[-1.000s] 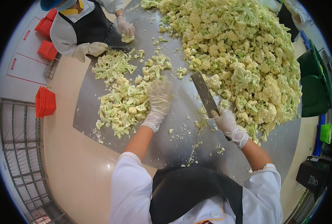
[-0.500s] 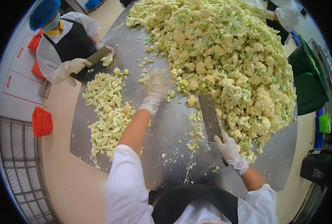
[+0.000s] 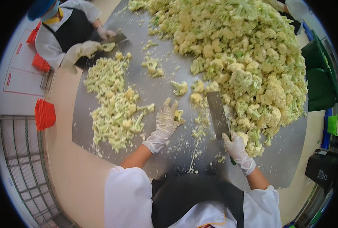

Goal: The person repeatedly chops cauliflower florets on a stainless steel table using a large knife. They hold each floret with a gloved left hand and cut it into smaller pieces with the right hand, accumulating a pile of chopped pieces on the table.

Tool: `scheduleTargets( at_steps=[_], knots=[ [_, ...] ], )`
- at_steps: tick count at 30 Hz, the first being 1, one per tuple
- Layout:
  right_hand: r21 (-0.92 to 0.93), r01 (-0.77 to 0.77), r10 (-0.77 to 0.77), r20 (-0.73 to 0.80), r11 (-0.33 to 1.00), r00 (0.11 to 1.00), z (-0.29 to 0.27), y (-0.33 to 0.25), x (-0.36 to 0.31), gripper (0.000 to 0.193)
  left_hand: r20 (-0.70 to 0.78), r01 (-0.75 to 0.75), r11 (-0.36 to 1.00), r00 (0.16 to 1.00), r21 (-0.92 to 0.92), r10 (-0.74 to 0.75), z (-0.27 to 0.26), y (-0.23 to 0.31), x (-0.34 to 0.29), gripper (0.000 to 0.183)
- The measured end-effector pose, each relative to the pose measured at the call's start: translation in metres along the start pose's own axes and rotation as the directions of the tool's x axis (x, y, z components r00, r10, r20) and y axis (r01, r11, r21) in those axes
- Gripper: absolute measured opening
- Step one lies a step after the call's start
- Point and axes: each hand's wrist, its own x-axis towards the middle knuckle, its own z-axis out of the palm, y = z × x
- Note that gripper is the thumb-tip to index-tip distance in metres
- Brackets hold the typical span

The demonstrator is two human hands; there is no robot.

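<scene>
My left hand (image 3: 164, 121), in a translucent glove, is over the middle of the metal table (image 3: 176, 159). A small cauliflower floret (image 3: 179, 115) sits between its thumb and forefinger; the other fingers are partly hidden. Just beyond lies a loose cauliflower floret (image 3: 179, 88). My gloved right hand (image 3: 237, 148) grips a cleaver (image 3: 216, 112) by its handle, the broad blade pointing away from me. Beside the blade rises a large heap of cauliflower (image 3: 264, 81). Left of my left hand spreads a lower pile of cut cauliflower (image 3: 115, 110).
Across the table at the left, a co-worker (image 3: 72, 28) in a black apron holds another cleaver (image 3: 115, 38) and a floret. Another person (image 3: 296, 9) shows at the top right. Green bins (image 3: 321, 89) stand beyond the right edge; red baskets (image 3: 44, 114) are at the left.
My left hand has come back toward me and now has a small floret at its thumb. The cleaver stays in my right hand, nearly in place. The co-worker's cleaver has shifted right.
</scene>
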Motion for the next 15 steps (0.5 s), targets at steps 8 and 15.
scheduleTargets(
  at_steps=[8,15],
  knots=[
    [-0.242,0.218,-0.204,0.084,0.945,0.975,0.017,-0.005,-0.013,0.022,-0.039,0.102,0.961,0.993,-0.257,-0.116,0.002,-0.02,-0.056,0.081],
    [-0.559,0.496,-0.465,0.211,0.665,0.86,0.025,-0.023,-0.031,0.02,-0.358,0.054,0.985,0.927,-0.167,-0.111,0.007,-0.013,-0.079,0.047]
  ],
)
